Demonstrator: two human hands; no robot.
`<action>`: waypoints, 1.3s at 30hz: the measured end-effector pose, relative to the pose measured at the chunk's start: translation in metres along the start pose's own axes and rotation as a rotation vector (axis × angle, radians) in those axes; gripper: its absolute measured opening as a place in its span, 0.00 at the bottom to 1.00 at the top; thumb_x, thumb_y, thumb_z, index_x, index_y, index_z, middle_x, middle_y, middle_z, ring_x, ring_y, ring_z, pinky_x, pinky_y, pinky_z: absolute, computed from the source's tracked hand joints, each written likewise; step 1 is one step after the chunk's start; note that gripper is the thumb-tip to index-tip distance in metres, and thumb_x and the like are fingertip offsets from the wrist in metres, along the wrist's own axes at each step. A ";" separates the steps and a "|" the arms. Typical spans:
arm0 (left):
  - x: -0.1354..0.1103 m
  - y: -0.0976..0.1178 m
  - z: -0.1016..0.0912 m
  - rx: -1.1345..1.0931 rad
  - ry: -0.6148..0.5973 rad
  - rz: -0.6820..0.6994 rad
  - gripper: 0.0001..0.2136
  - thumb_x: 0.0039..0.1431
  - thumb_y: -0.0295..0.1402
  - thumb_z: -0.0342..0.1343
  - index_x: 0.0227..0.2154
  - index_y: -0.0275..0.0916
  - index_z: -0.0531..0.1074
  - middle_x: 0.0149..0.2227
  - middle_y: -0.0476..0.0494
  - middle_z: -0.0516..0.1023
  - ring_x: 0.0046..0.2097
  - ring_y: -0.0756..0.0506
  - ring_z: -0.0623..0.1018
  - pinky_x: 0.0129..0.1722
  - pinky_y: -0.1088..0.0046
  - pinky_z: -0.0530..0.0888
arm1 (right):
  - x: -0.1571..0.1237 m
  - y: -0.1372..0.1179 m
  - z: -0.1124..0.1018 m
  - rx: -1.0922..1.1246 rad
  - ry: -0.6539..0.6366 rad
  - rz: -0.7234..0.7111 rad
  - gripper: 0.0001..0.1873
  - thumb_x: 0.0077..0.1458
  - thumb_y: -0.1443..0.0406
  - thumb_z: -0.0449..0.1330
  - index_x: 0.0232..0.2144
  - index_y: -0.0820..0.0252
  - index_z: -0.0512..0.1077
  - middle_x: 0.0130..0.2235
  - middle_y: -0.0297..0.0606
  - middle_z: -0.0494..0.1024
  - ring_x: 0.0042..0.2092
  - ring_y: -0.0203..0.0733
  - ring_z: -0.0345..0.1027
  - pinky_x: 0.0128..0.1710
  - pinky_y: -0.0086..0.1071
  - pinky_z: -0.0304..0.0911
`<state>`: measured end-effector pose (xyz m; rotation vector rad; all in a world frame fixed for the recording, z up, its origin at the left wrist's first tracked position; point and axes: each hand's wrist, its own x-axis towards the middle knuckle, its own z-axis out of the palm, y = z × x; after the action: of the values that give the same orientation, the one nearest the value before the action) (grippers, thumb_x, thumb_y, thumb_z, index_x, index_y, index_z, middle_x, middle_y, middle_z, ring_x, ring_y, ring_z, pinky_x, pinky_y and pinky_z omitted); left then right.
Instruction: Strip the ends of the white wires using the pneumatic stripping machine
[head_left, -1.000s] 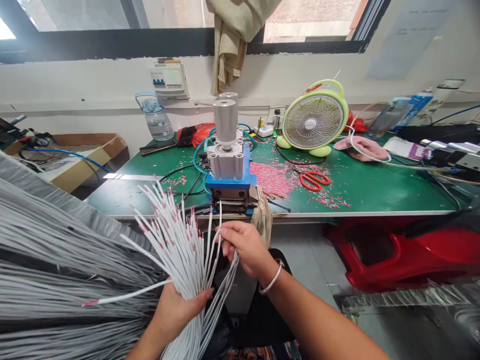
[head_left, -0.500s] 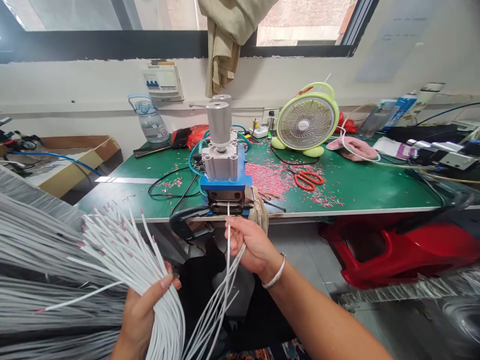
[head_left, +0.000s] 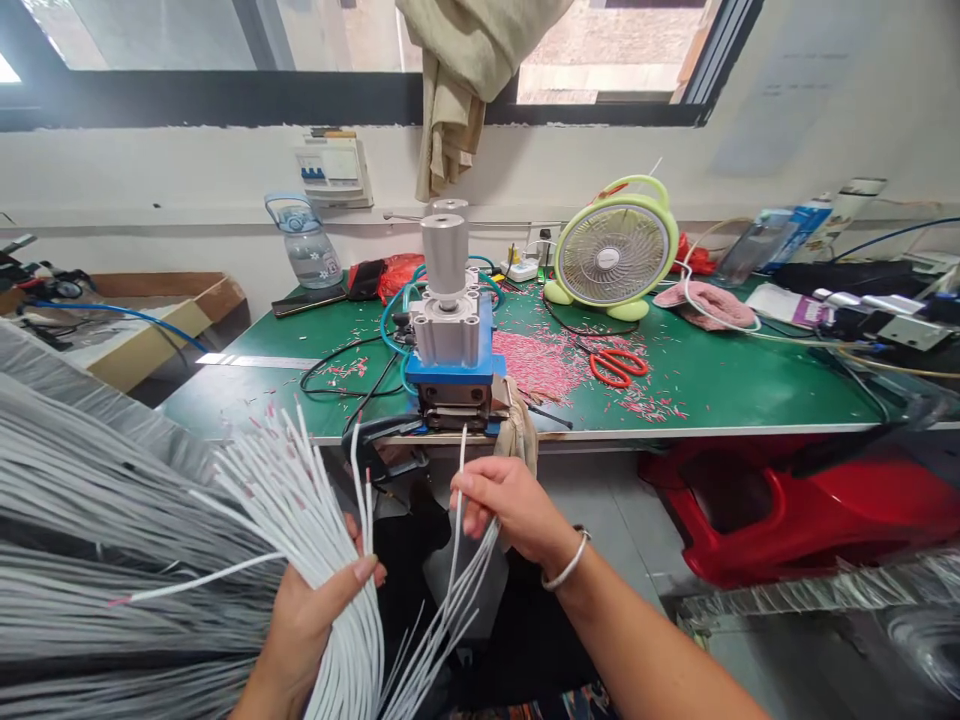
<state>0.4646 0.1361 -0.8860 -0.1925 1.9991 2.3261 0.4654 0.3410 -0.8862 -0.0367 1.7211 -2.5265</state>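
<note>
My left hand (head_left: 322,600) is closed around a thick bundle of white cables (head_left: 292,510), many with pink or red wire ends at the top. My right hand (head_left: 499,505) pinches one white cable (head_left: 462,465) between thumb and fingertips. Its tip points up, just in front of and below the jaws of a pneumatic press (head_left: 452,390) at the table's front edge. Several more white cables (head_left: 457,600) hang below the right hand, partly held by its other fingers. Whether the pinched cable's tip touches the press I cannot tell.
Pink cut scraps (head_left: 536,365) litter the green table (head_left: 757,390). Red-handled scissors (head_left: 619,366) and a green fan (head_left: 615,250) stand right of the press. A black clamp (head_left: 367,440) juts from the edge. Grey cables (head_left: 112,500) lie at left; a red stool (head_left: 810,510) stands at right.
My right hand has drawn back and down from the press, bringing the pinched cable's tip out of the jaws. My left hand and its bundle have shifted right and slightly down.
</note>
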 end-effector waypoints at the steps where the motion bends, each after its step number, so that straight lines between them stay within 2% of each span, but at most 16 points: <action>1: 0.000 -0.002 0.001 0.020 -0.024 0.002 0.20 0.28 0.34 0.65 0.28 0.37 0.66 0.18 0.52 0.70 0.20 0.48 0.71 0.22 0.72 0.68 | -0.002 0.000 0.000 -0.003 -0.007 -0.031 0.12 0.44 0.60 0.60 0.23 0.67 0.69 0.24 0.36 0.72 0.23 0.29 0.64 0.22 0.21 0.60; 3: 0.002 -0.005 0.005 0.073 -0.071 0.006 0.18 0.28 0.33 0.65 0.26 0.37 0.67 0.18 0.52 0.70 0.20 0.48 0.71 0.23 0.71 0.68 | -0.006 0.001 0.003 0.050 -0.017 -0.062 0.10 0.43 0.62 0.61 0.23 0.66 0.69 0.26 0.36 0.72 0.24 0.29 0.64 0.24 0.22 0.60; 5: 0.005 -0.008 0.008 0.137 -0.112 0.030 0.15 0.30 0.33 0.64 0.24 0.36 0.67 0.18 0.51 0.70 0.20 0.48 0.71 0.23 0.71 0.69 | -0.007 0.003 0.011 0.052 -0.051 -0.008 0.11 0.45 0.60 0.59 0.27 0.65 0.70 0.23 0.33 0.70 0.19 0.27 0.59 0.18 0.21 0.54; 7: 0.008 -0.009 0.012 0.191 -0.144 0.059 0.13 0.33 0.33 0.63 0.23 0.35 0.69 0.18 0.49 0.72 0.21 0.47 0.71 0.24 0.71 0.69 | -0.006 0.007 0.021 -0.047 -0.087 0.022 0.13 0.46 0.59 0.58 0.30 0.65 0.71 0.19 0.30 0.66 0.17 0.26 0.53 0.14 0.21 0.48; 10: 0.010 -0.007 0.016 0.254 -0.186 0.077 0.13 0.33 0.31 0.64 0.25 0.34 0.71 0.23 0.46 0.75 0.25 0.46 0.73 0.28 0.70 0.70 | -0.003 0.013 0.034 -0.170 -0.078 -0.061 0.13 0.47 0.59 0.58 0.25 0.66 0.72 0.15 0.29 0.63 0.17 0.25 0.52 0.16 0.21 0.46; 12: 0.009 -0.002 0.017 0.243 -0.164 0.084 0.12 0.33 0.30 0.64 0.26 0.33 0.72 0.24 0.45 0.75 0.28 0.46 0.74 0.32 0.71 0.70 | 0.001 0.013 0.037 -0.128 -0.023 -0.076 0.14 0.47 0.58 0.57 0.22 0.66 0.70 0.14 0.29 0.63 0.16 0.25 0.52 0.15 0.21 0.44; 16: 0.009 0.011 0.016 -0.042 -0.004 0.040 0.12 0.36 0.30 0.63 0.28 0.36 0.71 0.24 0.51 0.74 0.27 0.48 0.74 0.32 0.72 0.72 | 0.011 0.005 0.031 0.141 0.145 -0.028 0.13 0.45 0.58 0.58 0.25 0.65 0.68 0.22 0.33 0.71 0.13 0.24 0.54 0.11 0.21 0.38; 20: 0.015 0.028 0.014 -0.283 0.187 0.029 0.14 0.36 0.28 0.61 0.31 0.38 0.71 0.25 0.54 0.74 0.25 0.51 0.73 0.27 0.76 0.72 | 0.020 -0.008 0.022 0.333 0.192 -0.004 0.12 0.43 0.60 0.58 0.25 0.66 0.68 0.22 0.34 0.71 0.13 0.24 0.53 0.11 0.21 0.35; 25: 0.021 0.050 0.023 -0.453 0.127 0.101 0.09 0.38 0.31 0.57 0.27 0.36 0.72 0.24 0.51 0.73 0.25 0.52 0.72 0.23 0.78 0.71 | 0.032 -0.014 0.018 0.448 0.234 -0.009 0.11 0.42 0.62 0.59 0.26 0.68 0.69 0.21 0.34 0.70 0.13 0.24 0.52 0.11 0.21 0.37; 28: 0.022 0.056 0.027 -0.483 0.110 0.073 0.09 0.38 0.31 0.55 0.27 0.36 0.72 0.25 0.51 0.72 0.24 0.52 0.71 0.23 0.78 0.71 | 0.036 -0.012 0.016 0.479 0.248 -0.037 0.10 0.43 0.63 0.58 0.26 0.67 0.68 0.21 0.33 0.69 0.14 0.24 0.52 0.11 0.20 0.38; 31: 0.022 0.050 0.026 -0.445 0.123 0.020 0.10 0.37 0.29 0.57 0.28 0.37 0.72 0.25 0.52 0.73 0.25 0.52 0.72 0.25 0.77 0.71 | 0.033 -0.007 0.014 0.450 0.218 -0.080 0.09 0.45 0.63 0.58 0.27 0.66 0.68 0.21 0.32 0.69 0.14 0.24 0.52 0.11 0.20 0.38; 34: 0.021 0.035 0.019 -0.332 0.109 -0.025 0.12 0.36 0.28 0.60 0.30 0.38 0.71 0.25 0.52 0.74 0.25 0.51 0.73 0.27 0.77 0.71 | 0.022 -0.002 0.009 0.355 0.116 -0.127 0.10 0.48 0.61 0.57 0.27 0.65 0.68 0.22 0.33 0.69 0.15 0.23 0.53 0.11 0.20 0.39; 37: 0.017 0.015 0.011 -0.185 -0.026 -0.014 0.12 0.36 0.29 0.62 0.29 0.38 0.70 0.22 0.52 0.73 0.24 0.52 0.72 0.27 0.77 0.70 | 0.009 0.001 0.006 0.255 -0.004 -0.119 0.12 0.50 0.60 0.56 0.27 0.65 0.69 0.24 0.35 0.71 0.16 0.24 0.55 0.12 0.20 0.44; 39: 0.014 0.002 0.007 -0.062 -0.119 0.008 0.10 0.37 0.30 0.62 0.27 0.37 0.70 0.21 0.52 0.73 0.23 0.51 0.71 0.27 0.77 0.69 | 0.003 0.002 0.006 0.214 -0.075 -0.099 0.12 0.49 0.61 0.57 0.26 0.67 0.70 0.26 0.37 0.72 0.19 0.26 0.59 0.16 0.21 0.51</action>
<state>0.4503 0.1424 -0.8851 -0.0481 1.8792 2.3461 0.4626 0.3343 -0.8859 -0.2037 1.4484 -2.7272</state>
